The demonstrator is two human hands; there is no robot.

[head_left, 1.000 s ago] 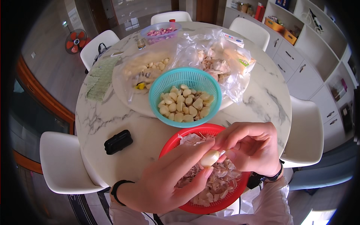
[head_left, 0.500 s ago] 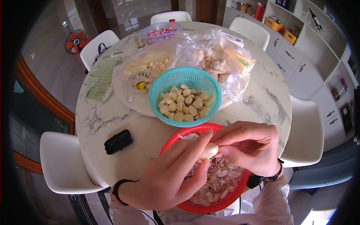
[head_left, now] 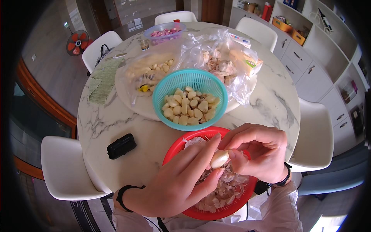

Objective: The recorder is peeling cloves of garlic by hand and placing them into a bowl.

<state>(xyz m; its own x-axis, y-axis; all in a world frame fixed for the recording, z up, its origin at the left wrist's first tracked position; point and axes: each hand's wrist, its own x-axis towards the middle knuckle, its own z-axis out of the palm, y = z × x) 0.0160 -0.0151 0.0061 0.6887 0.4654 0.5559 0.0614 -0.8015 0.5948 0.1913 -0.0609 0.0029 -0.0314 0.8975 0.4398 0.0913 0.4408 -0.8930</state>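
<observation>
Between my two hands is a pale, smooth garlic clove (head_left: 219,159). My left hand (head_left: 177,179) holds it from the left, between thumb and fingers. The thumb and forefinger of my right hand (head_left: 261,150) pinch its upper right end. Both hands are over a red plastic basket (head_left: 172,150) filled with papery garlic skins (head_left: 222,193). Just beyond it stands a turquoise basket (head_left: 157,101) holding many peeled garlic cloves (head_left: 185,110).
A black case (head_left: 121,146) lies on the marble table (head_left: 101,125) at left. Behind the turquoise basket are a clear bag of garlic bulbs (head_left: 224,66), a bag of cloves (head_left: 154,69) and a bowl of shallots (head_left: 165,32). A green cloth (head_left: 105,80) lies far left; white chairs (head_left: 63,166) surround the table.
The clove has turned slightly and shifted a little to the right and down between my fingers. Both hands keep nearly the same position.
</observation>
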